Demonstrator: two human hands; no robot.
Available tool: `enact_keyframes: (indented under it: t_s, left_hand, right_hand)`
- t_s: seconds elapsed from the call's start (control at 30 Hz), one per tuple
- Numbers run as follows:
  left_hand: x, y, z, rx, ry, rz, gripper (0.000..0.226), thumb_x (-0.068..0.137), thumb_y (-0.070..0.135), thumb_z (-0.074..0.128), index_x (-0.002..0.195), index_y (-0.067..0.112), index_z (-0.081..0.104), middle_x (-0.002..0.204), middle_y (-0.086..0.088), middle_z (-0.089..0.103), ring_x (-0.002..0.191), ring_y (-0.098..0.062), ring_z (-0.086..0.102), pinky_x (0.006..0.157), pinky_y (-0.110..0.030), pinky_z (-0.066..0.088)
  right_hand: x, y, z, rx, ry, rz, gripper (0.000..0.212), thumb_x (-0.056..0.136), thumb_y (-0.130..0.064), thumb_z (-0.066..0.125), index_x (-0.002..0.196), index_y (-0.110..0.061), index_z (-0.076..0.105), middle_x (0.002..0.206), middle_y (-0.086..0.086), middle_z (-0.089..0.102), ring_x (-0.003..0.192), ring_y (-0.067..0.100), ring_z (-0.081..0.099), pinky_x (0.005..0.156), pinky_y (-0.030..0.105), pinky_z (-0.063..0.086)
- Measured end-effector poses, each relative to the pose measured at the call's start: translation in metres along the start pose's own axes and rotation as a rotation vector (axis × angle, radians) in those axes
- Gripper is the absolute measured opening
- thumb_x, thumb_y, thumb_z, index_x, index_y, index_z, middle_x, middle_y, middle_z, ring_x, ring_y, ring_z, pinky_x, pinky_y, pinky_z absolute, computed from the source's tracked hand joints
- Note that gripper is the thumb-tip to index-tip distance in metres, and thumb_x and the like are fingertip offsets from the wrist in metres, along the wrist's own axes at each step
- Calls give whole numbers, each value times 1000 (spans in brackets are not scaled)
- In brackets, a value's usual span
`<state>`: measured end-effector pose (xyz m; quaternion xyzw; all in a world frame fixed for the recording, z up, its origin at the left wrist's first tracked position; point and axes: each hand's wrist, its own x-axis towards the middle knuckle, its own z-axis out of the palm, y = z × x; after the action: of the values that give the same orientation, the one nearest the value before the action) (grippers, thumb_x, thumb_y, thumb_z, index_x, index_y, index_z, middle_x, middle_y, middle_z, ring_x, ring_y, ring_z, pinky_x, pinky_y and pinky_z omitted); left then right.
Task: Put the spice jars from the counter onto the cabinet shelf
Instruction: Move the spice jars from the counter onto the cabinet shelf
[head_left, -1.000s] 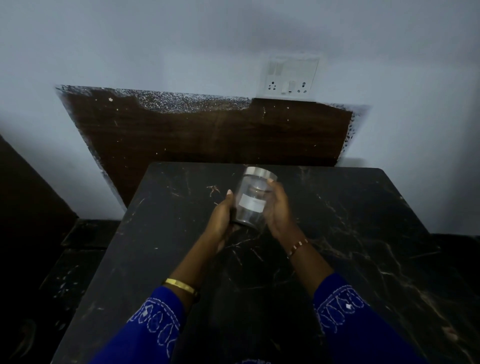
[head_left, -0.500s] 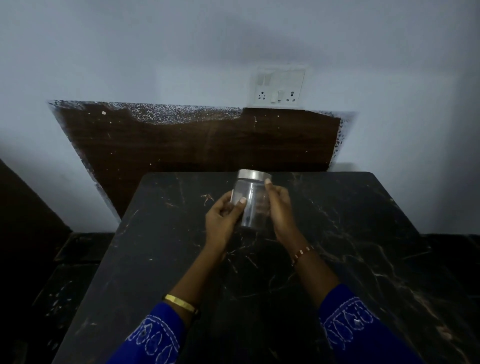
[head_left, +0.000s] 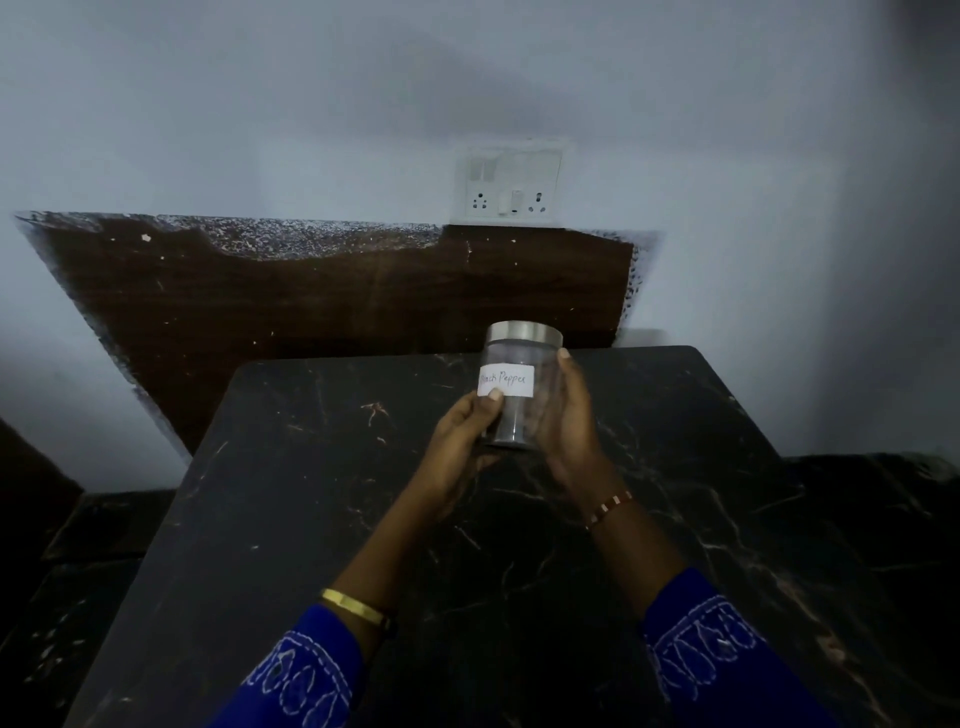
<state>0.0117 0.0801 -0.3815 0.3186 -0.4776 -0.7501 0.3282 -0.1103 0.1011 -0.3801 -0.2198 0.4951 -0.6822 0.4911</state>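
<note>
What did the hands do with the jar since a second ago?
Both hands, left hand and right hand, turned the jar upright from a tilt, bringing its label round to face the camera. Both hands still hold it above the counter.

Home kitchen: black marble counter (head_left: 322, 519), wall socket (head_left: 508, 183).

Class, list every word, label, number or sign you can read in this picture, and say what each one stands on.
"Black Pepper": handwritten on the white label of the clear jar held in both hands; the first word is partly blurred.
Wall switch-and-socket plate: no readable marking.
Nothing else carries text.
</note>
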Motion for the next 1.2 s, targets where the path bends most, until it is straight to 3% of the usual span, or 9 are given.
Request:
enact_keyframes:
  t_s: [0.1, 0.23, 0.37, 0.47, 0.63, 0.8, 0.87, 1.07, 1.2]
  left_hand:
    - [4, -1, 11, 8, 0, 25, 45, 80, 34, 55, 117, 8, 52, 110, -10, 64, 95, -21, 66, 76, -30, 55]
    - [8, -2, 24, -3, 34, 80, 60, 71, 36, 61, 124, 9, 50, 115, -14, 64, 101, -27, 66, 87, -42, 53]
    - [13, 2, 41, 79, 74, 160, 65, 69, 34, 66, 128, 14, 48, 122, -13, 61, 109, -27, 63, 91, -46, 52]
    - [19, 5, 55, 152, 92, 233, 52, 80, 21, 63, 129, 16, 46, 124, -9, 59, 111, -23, 61, 89, -39, 54]
    - [29, 16, 78, 166, 50, 301, 39, 92, 19, 49, 130, 18, 44, 114, -1, 61, 104, -15, 62, 79, -23, 57]
    - [44, 34, 105, 209, 42, 389, 35, 95, 13, 42, 130, 12, 44, 104, 7, 61, 96, -5, 60, 76, -15, 55]
    - [51, 48, 117, 244, 31, 436, 35, 95, 12, 42, 129, 12, 45, 105, 6, 61, 96, -4, 60, 76, -13, 54]
    - [72, 104, 159, 296, 12, 549, 42, 94, 18, 44, 136, 10, 41, 129, -10, 55, 115, -20, 56, 98, -38, 49]
    - [84, 146, 194, 352, 28, 655, 45, 95, 24, 43, 139, 14, 38, 134, -11, 54, 119, -25, 55, 100, -45, 47]
  right_hand:
    - [0, -8, -11, -36, 15, -8, 54, 89, -51, 38, 123, -12, 55, 120, 19, 62, 107, 32, 61, 91, 48, 48]
    - [-2, -23, -24, -194, 9, -65, 37, 97, -44, 31, 109, -22, 58, 107, 9, 67, 99, 24, 65, 84, 40, 53]
    - [-5, -35, -33, -221, 19, -118, 38, 94, -37, 44, 124, -15, 51, 113, 10, 64, 99, 22, 65, 78, 36, 56]
    - [-6, -45, -39, -224, 38, -150, 41, 92, -31, 52, 128, -12, 46, 109, 5, 64, 92, 15, 65, 68, 26, 54]
    - [-1, -72, -52, -237, 42, -215, 41, 91, -31, 54, 126, -9, 47, 112, 8, 63, 104, 25, 63, 87, 44, 54]
    - [6, -107, -60, -259, 24, -301, 30, 93, -31, 51, 118, -13, 52, 101, 1, 65, 94, 17, 63, 75, 30, 55]
    - [9, -126, -61, -260, 5, -331, 26, 94, -30, 49, 115, -16, 53, 101, 1, 65, 95, 18, 63, 78, 33, 55]
    - [16, -202, -61, -238, -98, -460, 28, 97, -23, 44, 123, -13, 49, 104, 0, 63, 100, 20, 61, 86, 36, 52]
    - [20, -260, -59, -277, -103, -557, 42, 95, -22, 47, 135, -10, 43, 113, 7, 61, 109, 26, 57, 93, 37, 49]
